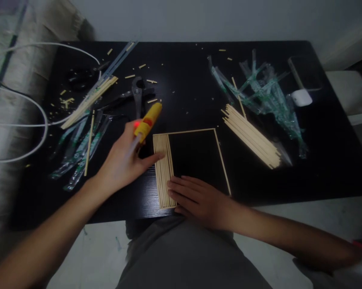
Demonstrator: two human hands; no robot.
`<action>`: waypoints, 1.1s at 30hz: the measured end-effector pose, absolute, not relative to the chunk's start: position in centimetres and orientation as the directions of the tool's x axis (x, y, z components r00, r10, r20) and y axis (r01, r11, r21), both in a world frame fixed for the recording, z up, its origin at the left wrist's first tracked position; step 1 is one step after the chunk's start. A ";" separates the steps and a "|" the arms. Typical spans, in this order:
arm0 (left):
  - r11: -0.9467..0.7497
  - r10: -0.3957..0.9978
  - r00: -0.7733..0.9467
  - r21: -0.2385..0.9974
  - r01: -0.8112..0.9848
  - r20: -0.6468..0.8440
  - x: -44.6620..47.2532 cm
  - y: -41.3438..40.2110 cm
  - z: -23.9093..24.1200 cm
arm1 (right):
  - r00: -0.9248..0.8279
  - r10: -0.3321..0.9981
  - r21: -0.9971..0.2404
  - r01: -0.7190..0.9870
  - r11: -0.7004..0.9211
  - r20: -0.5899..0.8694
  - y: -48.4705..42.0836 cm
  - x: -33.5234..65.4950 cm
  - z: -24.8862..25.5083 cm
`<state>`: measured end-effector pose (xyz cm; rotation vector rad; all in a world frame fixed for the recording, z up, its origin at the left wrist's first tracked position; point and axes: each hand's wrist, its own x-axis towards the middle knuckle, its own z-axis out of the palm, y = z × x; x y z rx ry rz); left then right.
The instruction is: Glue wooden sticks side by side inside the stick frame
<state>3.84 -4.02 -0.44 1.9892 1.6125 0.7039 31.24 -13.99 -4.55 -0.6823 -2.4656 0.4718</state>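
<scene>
A square frame of thin wooden sticks (220, 152) lies on the black table (319, 160), with several sticks laid side by side in a panel (162, 160) along its left edge. My left hand (125, 160) is closed round a yellow glue gun (148, 119) with a red glowing light, its tip pointing away from me, and one finger reaches onto the panel. My right hand (199, 198) lies flat, fingers stretched out, pressing on the panel's lower right part and the frame's near edge.
A bundle of loose sticks (251, 136) lies right of the frame, with green-printed plastic wrappers (265, 92) behind it. Black pliers (137, 94), more sticks (89, 102), wrappers, stick offcuts and white cables (42, 116) crowd the left side. A small white case (301, 97) sits at the far right.
</scene>
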 end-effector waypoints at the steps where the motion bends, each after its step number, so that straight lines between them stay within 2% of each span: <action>1: -0.219 0.974 0.208 0.642 0.735 0.095 4.4 -4.4 -0.7 | -0.728 0.551 -0.453 0.364 0.814 0.407 -14.0 31.2 -4.6; 8: -0.364 0.931 0.310 0.564 0.741 0.194 5.3 -4.9 -2.4 | -0.730 0.548 -0.484 0.336 0.808 0.409 -13.5 31.5 -4.4; 17: -0.366 0.931 0.302 0.517 0.774 0.207 4.9 -5.3 -2.9 | -0.733 0.583 -0.617 0.288 0.732 0.350 -13.0 31.8 -4.0; 25: -0.365 0.931 0.308 0.504 0.783 0.196 4.7 -5.4 -3.0 | -0.724 0.569 -0.576 0.291 0.764 0.389 -13.0 31.5 -4.1; 29: -0.351 0.936 0.291 0.518 0.780 0.197 4.7 -5.3 -3.3 | -0.759 0.554 -0.556 0.312 0.770 0.342 -13.4 31.7 -4.7; 33: -0.361 0.932 0.292 0.528 0.769 0.213 4.7 -5.3 -3.6 | -0.764 0.583 -0.596 0.339 0.728 0.277 -14.0 32.0 -5.3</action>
